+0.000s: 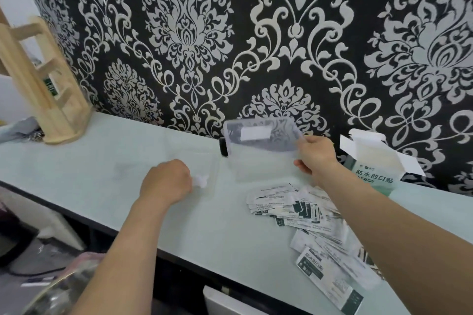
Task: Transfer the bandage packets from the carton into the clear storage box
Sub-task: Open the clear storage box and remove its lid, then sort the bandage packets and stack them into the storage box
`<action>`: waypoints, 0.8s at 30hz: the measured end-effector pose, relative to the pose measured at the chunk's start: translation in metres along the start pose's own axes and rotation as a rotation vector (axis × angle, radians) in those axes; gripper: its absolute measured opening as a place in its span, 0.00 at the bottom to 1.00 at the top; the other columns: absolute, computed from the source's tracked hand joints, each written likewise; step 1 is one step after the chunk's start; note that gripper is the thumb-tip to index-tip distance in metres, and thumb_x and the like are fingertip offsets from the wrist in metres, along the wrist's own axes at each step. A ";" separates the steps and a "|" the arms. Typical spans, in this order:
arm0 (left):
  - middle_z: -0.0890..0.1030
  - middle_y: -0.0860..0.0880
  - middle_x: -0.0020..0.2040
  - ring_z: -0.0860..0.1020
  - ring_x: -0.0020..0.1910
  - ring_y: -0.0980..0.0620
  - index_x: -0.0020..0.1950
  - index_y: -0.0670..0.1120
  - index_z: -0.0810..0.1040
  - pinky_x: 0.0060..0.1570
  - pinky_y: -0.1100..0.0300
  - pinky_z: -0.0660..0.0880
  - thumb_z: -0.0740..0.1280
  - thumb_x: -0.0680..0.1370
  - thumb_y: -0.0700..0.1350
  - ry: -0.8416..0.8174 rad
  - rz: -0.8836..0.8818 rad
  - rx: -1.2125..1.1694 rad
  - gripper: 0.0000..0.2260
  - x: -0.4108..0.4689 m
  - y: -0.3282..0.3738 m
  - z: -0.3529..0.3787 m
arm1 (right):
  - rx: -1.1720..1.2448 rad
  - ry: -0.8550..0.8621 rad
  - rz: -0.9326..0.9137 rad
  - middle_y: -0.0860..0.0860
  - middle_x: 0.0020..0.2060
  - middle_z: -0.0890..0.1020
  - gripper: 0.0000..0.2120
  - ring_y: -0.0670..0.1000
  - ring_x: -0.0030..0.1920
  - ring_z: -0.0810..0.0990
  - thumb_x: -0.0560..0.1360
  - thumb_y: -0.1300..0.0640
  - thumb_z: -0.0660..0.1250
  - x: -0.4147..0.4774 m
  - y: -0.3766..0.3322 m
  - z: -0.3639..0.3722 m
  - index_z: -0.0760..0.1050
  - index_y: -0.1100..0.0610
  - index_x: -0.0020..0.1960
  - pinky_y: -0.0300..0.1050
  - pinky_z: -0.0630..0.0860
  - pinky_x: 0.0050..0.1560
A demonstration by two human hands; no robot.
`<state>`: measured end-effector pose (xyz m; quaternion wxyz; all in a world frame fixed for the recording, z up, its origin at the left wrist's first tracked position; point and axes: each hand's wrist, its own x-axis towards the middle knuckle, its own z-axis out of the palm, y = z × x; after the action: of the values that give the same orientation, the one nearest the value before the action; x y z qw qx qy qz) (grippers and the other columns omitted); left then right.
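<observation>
Black-and-silver wallpaper fills the back of the room, and a pale tabletop runs below it. A wooden rack stands at the tabletop's far left. The packets lie loose on the tabletop at the right, spilling toward the near edge and outside the box. Behind them, against the wall, the carton stands with its flaps open. The right hand grips the right edge of a clear lid, holding it tilted up just left of the carton. The box, faint and clear, sits beside the lid. The left hand, fingers curled, pinches a small white tab at the box's near side.
</observation>
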<state>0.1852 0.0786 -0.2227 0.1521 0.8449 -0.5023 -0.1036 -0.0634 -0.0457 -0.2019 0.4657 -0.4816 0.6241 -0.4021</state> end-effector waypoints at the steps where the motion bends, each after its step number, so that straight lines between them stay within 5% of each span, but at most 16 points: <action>1: 0.83 0.48 0.50 0.79 0.49 0.43 0.42 0.47 0.83 0.51 0.56 0.75 0.61 0.70 0.36 0.097 0.046 -0.020 0.12 -0.002 0.005 -0.003 | -0.011 -0.002 0.037 0.55 0.38 0.77 0.09 0.49 0.29 0.73 0.80 0.58 0.60 0.001 0.001 -0.002 0.75 0.58 0.57 0.38 0.68 0.24; 3: 0.80 0.50 0.54 0.76 0.54 0.48 0.46 0.48 0.83 0.52 0.60 0.70 0.60 0.73 0.33 0.262 0.221 -0.233 0.15 -0.009 0.024 -0.009 | -0.022 -0.013 0.096 0.55 0.34 0.73 0.08 0.50 0.31 0.70 0.80 0.58 0.60 0.000 0.004 -0.003 0.75 0.60 0.53 0.42 0.65 0.28; 5: 0.77 0.53 0.60 0.73 0.60 0.53 0.57 0.50 0.80 0.57 0.63 0.65 0.61 0.76 0.36 0.206 0.446 -0.350 0.15 -0.017 0.050 -0.006 | -0.026 -0.036 0.115 0.55 0.35 0.72 0.08 0.50 0.32 0.70 0.80 0.58 0.59 0.000 0.004 -0.004 0.75 0.59 0.54 0.42 0.66 0.29; 8: 0.73 0.52 0.68 0.66 0.69 0.53 0.70 0.51 0.71 0.68 0.58 0.60 0.62 0.79 0.45 0.035 0.606 -0.063 0.18 -0.022 0.076 0.023 | -0.014 -0.120 0.150 0.54 0.44 0.73 0.13 0.51 0.39 0.75 0.81 0.54 0.56 -0.011 -0.002 -0.005 0.71 0.57 0.63 0.41 0.76 0.32; 12: 0.75 0.53 0.66 0.69 0.67 0.51 0.68 0.52 0.73 0.71 0.51 0.55 0.62 0.78 0.42 0.194 0.629 -0.003 0.19 -0.030 0.093 0.024 | -0.160 -0.263 0.066 0.54 0.62 0.70 0.27 0.54 0.51 0.80 0.81 0.48 0.60 -0.031 -0.008 -0.022 0.58 0.55 0.76 0.47 0.82 0.46; 14: 0.80 0.53 0.59 0.75 0.60 0.50 0.61 0.50 0.80 0.65 0.54 0.66 0.64 0.76 0.38 0.267 0.746 -0.162 0.16 -0.040 0.105 0.021 | -0.223 -0.301 0.017 0.54 0.64 0.69 0.29 0.54 0.56 0.78 0.80 0.50 0.62 -0.042 -0.005 -0.033 0.56 0.55 0.76 0.49 0.81 0.51; 17: 0.84 0.52 0.51 0.80 0.50 0.50 0.52 0.52 0.83 0.54 0.55 0.76 0.63 0.75 0.39 0.073 0.714 -0.206 0.13 -0.056 0.122 0.020 | -0.388 -0.324 -0.144 0.51 0.67 0.71 0.26 0.54 0.62 0.74 0.78 0.54 0.63 -0.058 0.004 -0.045 0.62 0.56 0.75 0.51 0.76 0.61; 21: 0.81 0.45 0.52 0.78 0.51 0.42 0.54 0.51 0.79 0.48 0.53 0.76 0.64 0.76 0.45 -0.130 0.616 0.260 0.09 -0.054 0.132 0.045 | -0.794 -0.339 -0.435 0.48 0.70 0.72 0.19 0.51 0.69 0.70 0.79 0.57 0.60 -0.077 0.029 -0.066 0.72 0.53 0.70 0.42 0.64 0.66; 24: 0.80 0.44 0.50 0.77 0.47 0.42 0.52 0.48 0.78 0.40 0.55 0.71 0.64 0.76 0.48 -0.133 0.604 0.380 0.08 -0.052 0.138 0.054 | -1.014 -0.320 -0.638 0.49 0.65 0.76 0.17 0.55 0.65 0.68 0.79 0.57 0.57 -0.080 0.057 -0.075 0.80 0.51 0.62 0.46 0.66 0.66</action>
<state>0.0301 0.0544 -0.2218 -0.0167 0.6631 -0.7483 -0.0136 -0.1405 0.0482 -0.2223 0.1238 -0.8601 0.4852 -0.0977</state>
